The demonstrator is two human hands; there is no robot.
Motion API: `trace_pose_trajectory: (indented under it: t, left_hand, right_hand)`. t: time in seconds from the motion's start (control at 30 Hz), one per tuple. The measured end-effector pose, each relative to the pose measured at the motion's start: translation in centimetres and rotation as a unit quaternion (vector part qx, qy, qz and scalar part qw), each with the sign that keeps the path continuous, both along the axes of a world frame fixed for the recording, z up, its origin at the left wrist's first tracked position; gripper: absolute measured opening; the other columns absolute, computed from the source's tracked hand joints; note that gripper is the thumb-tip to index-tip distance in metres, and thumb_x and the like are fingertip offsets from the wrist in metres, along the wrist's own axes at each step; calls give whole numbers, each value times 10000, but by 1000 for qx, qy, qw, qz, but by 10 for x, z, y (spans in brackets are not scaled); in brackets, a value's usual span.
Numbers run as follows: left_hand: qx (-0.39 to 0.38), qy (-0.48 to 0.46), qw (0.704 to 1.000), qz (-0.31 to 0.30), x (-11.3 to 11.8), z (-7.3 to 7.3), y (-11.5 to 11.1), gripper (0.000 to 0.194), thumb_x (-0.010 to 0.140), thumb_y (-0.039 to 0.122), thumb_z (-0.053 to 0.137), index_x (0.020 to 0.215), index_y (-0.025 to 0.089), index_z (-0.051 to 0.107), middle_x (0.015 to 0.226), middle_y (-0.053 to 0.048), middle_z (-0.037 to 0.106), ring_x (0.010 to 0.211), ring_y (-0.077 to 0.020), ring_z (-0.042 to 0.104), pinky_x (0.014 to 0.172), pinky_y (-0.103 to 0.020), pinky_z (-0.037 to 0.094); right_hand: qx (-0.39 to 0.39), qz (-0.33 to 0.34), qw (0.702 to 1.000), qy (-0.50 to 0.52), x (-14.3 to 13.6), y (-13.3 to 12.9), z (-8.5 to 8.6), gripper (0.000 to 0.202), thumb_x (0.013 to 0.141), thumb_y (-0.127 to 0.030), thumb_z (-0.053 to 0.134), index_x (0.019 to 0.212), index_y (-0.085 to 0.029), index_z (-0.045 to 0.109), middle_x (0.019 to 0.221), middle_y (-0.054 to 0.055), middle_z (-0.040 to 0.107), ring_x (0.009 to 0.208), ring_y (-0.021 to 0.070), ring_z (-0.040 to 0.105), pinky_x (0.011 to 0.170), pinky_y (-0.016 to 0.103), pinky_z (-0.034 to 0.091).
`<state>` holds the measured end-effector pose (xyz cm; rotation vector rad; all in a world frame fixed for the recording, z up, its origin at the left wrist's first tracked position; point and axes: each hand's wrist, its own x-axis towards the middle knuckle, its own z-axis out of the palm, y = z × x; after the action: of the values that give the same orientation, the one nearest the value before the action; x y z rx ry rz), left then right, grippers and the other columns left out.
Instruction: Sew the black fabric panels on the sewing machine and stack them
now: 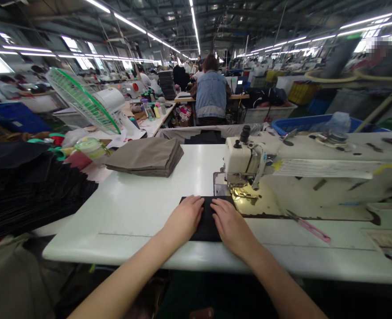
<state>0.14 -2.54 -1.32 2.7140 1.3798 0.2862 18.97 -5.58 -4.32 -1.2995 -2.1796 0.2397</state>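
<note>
A black piece of fabric (207, 221) lies flat on the white sewing table (132, 212), its far edge close to the needle area of the sewing machine (245, 164). My left hand (185, 217) rests on the cloth's left side, fingers stretched forward and lying flat. On its right side lies my right hand (229, 223), also flat with fingers extended. Between the two hands a strip of the dark cloth shows. The machine's lamp lights the metal plate just beyond my right fingertips.
Pink-handled thread snips (310, 228) lie right of my right hand. A stack of brown fabric pieces (145, 157) sits at the table's back left. Further left are piled dark fabric (32, 186) and a green-rimmed fan (86, 99). A person in a denim vest (211, 95) sits ahead.
</note>
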Motion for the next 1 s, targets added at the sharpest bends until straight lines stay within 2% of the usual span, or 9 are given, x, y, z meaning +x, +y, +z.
trace_pose_trajectory:
  t: [0.1,0.17,0.3,0.4,0.47,0.53,0.7,1.0]
  left_hand:
    - [23,-5,999,30,10,-11,-15,547,982,404,522,1463,149,471,1556,-180,418,1444,-370,372,1142,-585,362]
    - [16,4,1000,17,11,-13,-21,613,969,471,539,1492,168,438,1602,-163,340,1486,-380,282,1167,-613,301]
    - [-16,8,1000,17,17,-6,-21,603,958,436,551,1479,149,452,1608,-158,328,1498,-369,254,1187,-591,274]
    - [-40,-7,998,-47,33,0,-14,600,973,423,529,1503,168,411,1622,-128,308,1511,-319,241,1206,-548,257]
    - [-53,-12,994,-98,42,1,-6,613,989,453,502,1530,200,367,1625,-104,308,1512,-291,249,1218,-536,230]
    - [-59,-12,991,-117,45,1,2,617,993,473,491,1537,213,357,1623,-97,313,1510,-285,257,1222,-538,211]
    - [-68,-16,989,-128,42,2,17,612,987,470,509,1530,221,375,1621,-100,314,1509,-280,262,1222,-536,200]
    - [-60,-30,987,-146,41,1,25,614,989,492,505,1536,249,368,1620,-94,319,1512,-273,253,1225,-525,194]
  right_hand:
    - [24,-43,999,4,4,-11,-8,459,939,-128,463,1387,-153,563,1432,143,569,1346,278,511,1127,504,447]
    - [30,-64,997,-4,18,-22,-12,452,955,-163,482,1402,-168,549,1448,136,558,1349,286,510,1116,511,456]
    - [20,-68,997,-8,48,-38,-14,396,965,-212,503,1346,-156,594,1408,143,591,1300,282,555,1097,509,473]
    - [18,-61,998,-6,57,-36,-11,375,951,-207,511,1304,-136,616,1385,153,604,1292,285,557,1094,515,472]
    - [18,-66,998,-3,57,-30,-9,364,942,-195,510,1282,-138,626,1373,152,610,1286,285,557,1094,517,470]
    - [17,-70,997,4,55,-23,-6,352,935,-194,518,1265,-151,632,1362,146,616,1282,281,555,1099,515,463]
    - [16,-73,997,8,52,-13,-5,332,925,-194,531,1236,-146,637,1335,148,624,1265,283,556,1096,513,463]
    - [22,-91,996,11,50,-12,-5,333,938,-208,523,1251,-172,632,1333,135,624,1262,282,553,1085,511,471]
